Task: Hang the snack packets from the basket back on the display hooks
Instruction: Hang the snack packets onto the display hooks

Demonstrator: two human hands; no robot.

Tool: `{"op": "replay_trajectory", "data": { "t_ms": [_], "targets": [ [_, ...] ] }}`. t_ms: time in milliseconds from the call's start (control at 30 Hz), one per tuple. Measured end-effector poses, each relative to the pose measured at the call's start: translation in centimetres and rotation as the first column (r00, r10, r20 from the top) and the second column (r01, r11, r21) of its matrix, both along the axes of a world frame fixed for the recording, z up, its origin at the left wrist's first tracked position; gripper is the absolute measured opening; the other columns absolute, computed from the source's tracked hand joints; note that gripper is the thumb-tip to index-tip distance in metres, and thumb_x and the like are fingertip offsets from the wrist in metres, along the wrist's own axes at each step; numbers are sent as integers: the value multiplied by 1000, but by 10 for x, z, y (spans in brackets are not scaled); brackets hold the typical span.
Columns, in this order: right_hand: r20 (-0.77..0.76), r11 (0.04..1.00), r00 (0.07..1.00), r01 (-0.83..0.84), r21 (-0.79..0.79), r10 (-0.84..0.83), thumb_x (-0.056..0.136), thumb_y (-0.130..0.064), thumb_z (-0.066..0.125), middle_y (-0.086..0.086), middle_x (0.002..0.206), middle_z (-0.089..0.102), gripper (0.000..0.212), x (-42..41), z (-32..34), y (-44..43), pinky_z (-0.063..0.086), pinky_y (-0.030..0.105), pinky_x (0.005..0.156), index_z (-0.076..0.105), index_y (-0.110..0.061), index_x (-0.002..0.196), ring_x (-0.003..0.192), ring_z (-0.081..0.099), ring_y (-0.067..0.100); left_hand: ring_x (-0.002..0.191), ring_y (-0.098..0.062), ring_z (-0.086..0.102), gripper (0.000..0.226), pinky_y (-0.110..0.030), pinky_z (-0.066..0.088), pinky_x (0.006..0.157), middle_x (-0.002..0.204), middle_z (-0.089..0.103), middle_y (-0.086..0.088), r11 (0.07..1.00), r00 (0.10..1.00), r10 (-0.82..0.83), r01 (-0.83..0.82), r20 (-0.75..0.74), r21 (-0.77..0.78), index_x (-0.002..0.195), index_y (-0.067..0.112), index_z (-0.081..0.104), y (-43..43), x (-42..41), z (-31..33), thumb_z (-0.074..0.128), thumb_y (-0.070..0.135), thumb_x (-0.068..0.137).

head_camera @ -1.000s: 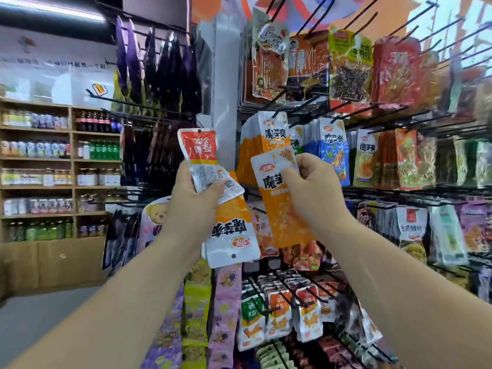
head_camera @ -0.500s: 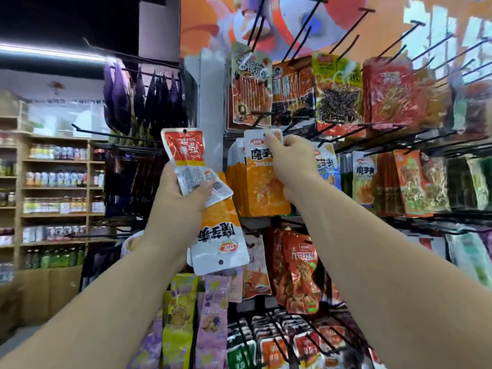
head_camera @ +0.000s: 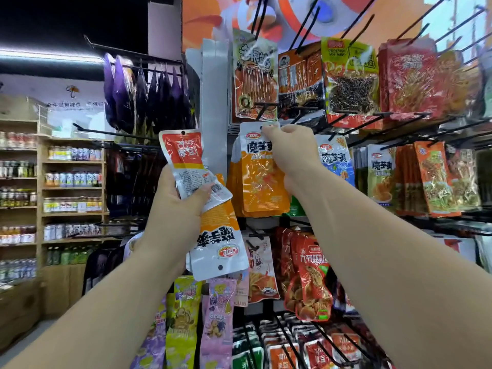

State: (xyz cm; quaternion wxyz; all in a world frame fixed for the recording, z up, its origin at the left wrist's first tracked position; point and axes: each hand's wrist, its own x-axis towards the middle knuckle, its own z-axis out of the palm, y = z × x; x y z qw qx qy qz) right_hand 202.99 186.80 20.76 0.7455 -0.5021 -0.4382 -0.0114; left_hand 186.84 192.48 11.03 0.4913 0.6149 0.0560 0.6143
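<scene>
Orange foil fills the middle of the head view: the orange packet [head_camera: 262, 182] hangs upright in front of a bunch of like packets on the rack [head_camera: 213, 89], just under a black hook [head_camera: 262, 111]. The right hand [head_camera: 291, 153] is raised to it, with the arm stretched forward and up. Its thumb and first fingers are curled and pinch the white top edge of this packet. Whether the packet's hole sits on a hook I cannot tell (the fingers cover that place).

The left hand [head_camera: 175, 209] is lower and to the left, its arm also lifted. It grips two packets together: the thumb presses across their front, and the other fingers are hidden behind them. One is the red packet [head_camera: 183, 153], which stands up out of the hand and leans a little left, with its hole at the top. The other is the white packet [head_camera: 221, 241], orange in its upper part. It hangs down out of the hand upside down, with its hole at the bottom. Both are apart from the hooks.

Wooden shelves [head_camera: 72, 182] with bottles stand far to the left.
</scene>
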Motion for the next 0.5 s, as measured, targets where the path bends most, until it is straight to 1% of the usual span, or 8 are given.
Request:
{"op": "replay_trajectory", "data": {
  "t_ms": [67, 133, 200, 300, 333, 400, 433, 500],
  "targets": [
    [-38, 999, 998, -53, -5, 53, 74, -37, 66, 12, 79, 45, 23, 1, 2, 3, 35, 42, 65, 55, -20, 84, 72, 44, 27, 96, -24, 77, 28, -56, 65, 78, 105, 77, 7, 1000, 1000, -1, 1, -3, 7, 114, 40, 59, -1, 0, -1, 63, 14, 103],
    [-32, 1000, 999, -17, -4, 16, 88, -30, 67, 13, 76, 39, 25, 4, 2, 3, 32, 40, 65, 50, -17, 75, 71, 40, 26, 93, -23, 78, 28, -54, 65, 76, 103, 77, 8, 1000, 1000, -7, 7, -10, 10, 113, 40, 58, -2, 0, -1, 63, 14, 103],
    [42, 997, 996, 82, -7, -82, 96, -25, 64, 10, 62, 32, 41, 12, 0, 5, 27, 38, 62, 42, -17, 63, 64, 33, 24, 94, -24, 78, 28, -55, 65, 76, 106, 77, 5, 1000, 1000, -16, 16, -11, 6, 113, 40, 59, -4, 0, -1, 63, 14, 104],
    [230, 936, 911, 352, -4, -341, 98, -32, 63, -3, 50, 39, 44, 16, -5, 9, 28, 29, 53, 50, -16, 59, 52, 37, 21, 96, -30, 77, 29, -58, 64, 75, 109, 76, 1, 1000, 1000, -25, 25, -3, 1, 114, 40, 59, -7, -1, -2, 62, 13, 104],
    [271, 911, 874, 411, 28, -403, 98, -33, 62, -5, 55, 47, 38, 15, -9, 10, 30, 28, 52, 56, -17, 65, 55, 45, 17, 96, -30, 77, 29, -57, 65, 74, 109, 76, 1, 1000, 1000, -21, 21, -3, 1, 114, 40, 59, -7, -2, -2, 62, 13, 104],
    [319, 879, 820, 458, 133, -475, 97, -32, 66, -4, 83, 62, 13, 12, -21, 14, 39, 29, 64, 66, -19, 95, 78, 56, 16, 97, -31, 77, 28, -58, 65, 74, 109, 76, 0, 1000, 1000, -15, 15, -4, 4, 114, 39, 59, -6, -3, -3, 62, 13, 104],
    [353, 858, 783, 473, 200, -513, 94, -31, 70, -1, 98, 62, 22, 9, -30, 15, 41, 28, 73, 65, -18, 111, 91, 56, 17, 98, -32, 76, 28, -59, 64, 75, 110, 75, -1, 1000, 1000, -17, 17, -7, 7, 113, 39, 59, -5, -3, -4, 62, 13, 104],
    [436, 821, 695, 495, 285, -571, 88, -33, 77, 6, 119, 56, 42, 7, -47, 19, 43, 31, 90, 62, -16, 124, 110, 53, 22, 98, -31, 76, 29, -56, 65, 76, 109, 76, 1, 1000, 1000, -10, 10, -12, 14, 112, 40, 59, -3, -4, -7, 62, 12, 104]
  ]
}}
